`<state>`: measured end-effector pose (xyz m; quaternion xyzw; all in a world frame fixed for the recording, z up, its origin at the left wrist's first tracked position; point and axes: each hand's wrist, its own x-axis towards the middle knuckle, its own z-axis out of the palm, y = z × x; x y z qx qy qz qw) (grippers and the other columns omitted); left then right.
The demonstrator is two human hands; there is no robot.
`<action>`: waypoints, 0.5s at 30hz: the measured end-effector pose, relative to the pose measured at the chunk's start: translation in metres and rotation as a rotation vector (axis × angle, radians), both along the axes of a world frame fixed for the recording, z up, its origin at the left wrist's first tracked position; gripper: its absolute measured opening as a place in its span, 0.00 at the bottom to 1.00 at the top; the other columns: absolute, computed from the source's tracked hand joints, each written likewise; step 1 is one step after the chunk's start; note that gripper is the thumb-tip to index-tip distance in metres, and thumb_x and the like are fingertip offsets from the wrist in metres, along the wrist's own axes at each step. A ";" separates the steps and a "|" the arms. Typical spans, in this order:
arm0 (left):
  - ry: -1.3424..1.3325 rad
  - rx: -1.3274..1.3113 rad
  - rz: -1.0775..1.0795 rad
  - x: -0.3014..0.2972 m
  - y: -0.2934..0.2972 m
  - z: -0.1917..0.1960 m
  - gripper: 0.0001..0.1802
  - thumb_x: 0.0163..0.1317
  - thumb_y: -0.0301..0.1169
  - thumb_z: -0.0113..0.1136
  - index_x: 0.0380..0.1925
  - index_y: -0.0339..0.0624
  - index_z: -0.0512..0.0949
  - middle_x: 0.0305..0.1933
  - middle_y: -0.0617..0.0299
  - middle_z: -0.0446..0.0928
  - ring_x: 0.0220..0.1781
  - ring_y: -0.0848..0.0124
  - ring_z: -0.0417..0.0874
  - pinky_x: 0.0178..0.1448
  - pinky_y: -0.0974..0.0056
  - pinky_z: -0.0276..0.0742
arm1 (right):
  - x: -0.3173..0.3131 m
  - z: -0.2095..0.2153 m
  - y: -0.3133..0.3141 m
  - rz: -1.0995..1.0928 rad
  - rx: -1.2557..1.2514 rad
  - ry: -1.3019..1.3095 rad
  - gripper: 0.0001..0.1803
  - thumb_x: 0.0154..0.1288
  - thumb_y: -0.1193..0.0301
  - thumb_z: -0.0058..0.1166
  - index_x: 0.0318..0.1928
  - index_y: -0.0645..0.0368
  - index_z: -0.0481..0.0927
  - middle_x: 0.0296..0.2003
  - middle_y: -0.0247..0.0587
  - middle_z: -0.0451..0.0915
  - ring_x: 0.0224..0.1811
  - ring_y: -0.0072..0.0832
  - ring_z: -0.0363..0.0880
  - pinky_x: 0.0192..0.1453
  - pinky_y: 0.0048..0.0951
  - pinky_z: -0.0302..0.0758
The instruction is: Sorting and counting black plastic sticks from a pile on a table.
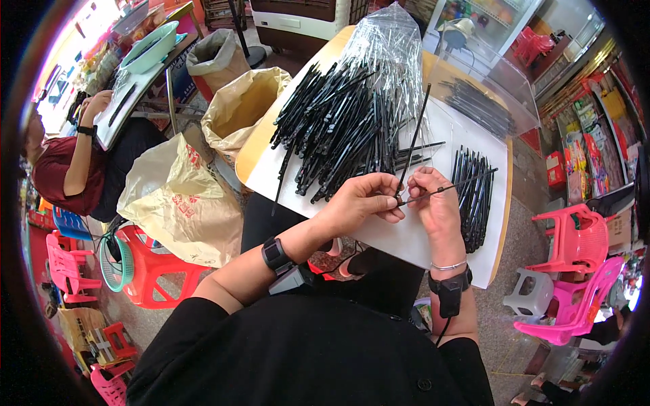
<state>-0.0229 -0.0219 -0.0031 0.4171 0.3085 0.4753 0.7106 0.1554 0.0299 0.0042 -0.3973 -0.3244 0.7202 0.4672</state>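
Observation:
Close in front of my body, my left hand pinches the lower end of a slim black rod that points up and away. My right hand holds a second black rod, which slants to the right. Its left end meets my left fingertips, where the two rods come together; the fingers partly hide whether they are joined. A large heap of similar black rods spreads beyond my left hand, its far end inside a clear plastic bag. Beside my right wrist lies a neater row of black rods.
The table has a white top. A clear box and more rods are at its far right. Paper sacks stand to the left, near a seated person. Pink chairs and a grey stool stand right.

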 end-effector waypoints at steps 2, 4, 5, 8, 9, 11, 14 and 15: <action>-0.081 -0.037 -0.013 -0.001 0.001 -0.002 0.09 0.64 0.19 0.52 0.43 0.34 0.70 0.38 0.59 0.74 0.40 0.66 0.84 0.46 0.69 0.83 | -0.001 0.004 -0.001 0.002 -0.007 -0.016 0.05 0.58 0.75 0.56 0.35 0.62 0.75 0.26 0.38 0.78 0.21 0.20 0.75 0.21 0.22 0.77; -0.107 -0.051 -0.014 -0.002 0.001 -0.002 0.09 0.63 0.19 0.52 0.44 0.34 0.70 0.38 0.59 0.74 0.41 0.66 0.84 0.46 0.68 0.83 | -0.002 0.004 -0.001 0.003 -0.014 -0.033 0.05 0.58 0.76 0.56 0.35 0.62 0.75 0.26 0.38 0.79 0.21 0.20 0.76 0.21 0.22 0.77; -0.132 -0.065 -0.016 -0.002 0.001 -0.001 0.10 0.63 0.19 0.52 0.44 0.35 0.70 0.38 0.59 0.74 0.41 0.65 0.84 0.46 0.68 0.83 | -0.001 0.003 -0.001 0.006 -0.003 -0.025 0.05 0.58 0.76 0.56 0.35 0.62 0.75 0.26 0.38 0.79 0.22 0.20 0.76 0.22 0.22 0.77; -0.131 -0.081 -0.013 -0.002 0.001 0.001 0.10 0.63 0.19 0.52 0.44 0.35 0.69 0.38 0.58 0.74 0.41 0.65 0.84 0.45 0.67 0.84 | 0.000 0.002 0.000 0.011 -0.005 0.003 0.05 0.59 0.76 0.56 0.35 0.62 0.75 0.27 0.39 0.79 0.22 0.20 0.76 0.22 0.22 0.77; -0.131 -0.081 -0.013 -0.002 0.001 0.000 0.10 0.63 0.19 0.52 0.44 0.35 0.69 0.38 0.58 0.74 0.41 0.65 0.84 0.45 0.67 0.84 | 0.001 0.002 0.001 0.015 -0.018 0.025 0.05 0.59 0.76 0.56 0.36 0.62 0.75 0.27 0.38 0.79 0.23 0.20 0.76 0.21 0.22 0.77; -0.144 -0.081 -0.004 -0.002 0.002 -0.001 0.10 0.63 0.18 0.52 0.44 0.35 0.69 0.38 0.58 0.75 0.41 0.65 0.84 0.45 0.67 0.84 | -0.001 0.003 0.000 0.013 -0.021 0.020 0.05 0.59 0.76 0.56 0.36 0.61 0.75 0.27 0.38 0.79 0.22 0.20 0.76 0.21 0.22 0.77; -0.140 -0.049 0.017 -0.001 0.001 -0.002 0.10 0.63 0.18 0.52 0.44 0.35 0.70 0.38 0.59 0.75 0.41 0.65 0.84 0.45 0.67 0.84 | -0.003 0.004 -0.002 0.005 -0.003 -0.003 0.05 0.59 0.76 0.55 0.36 0.61 0.75 0.27 0.38 0.79 0.22 0.19 0.76 0.22 0.22 0.77; -0.140 -0.049 0.018 -0.001 0.000 -0.001 0.10 0.63 0.18 0.52 0.44 0.35 0.70 0.38 0.59 0.75 0.41 0.65 0.84 0.45 0.67 0.84 | -0.003 0.004 -0.002 0.000 0.018 -0.021 0.05 0.59 0.76 0.55 0.36 0.61 0.75 0.27 0.38 0.79 0.22 0.19 0.76 0.22 0.21 0.76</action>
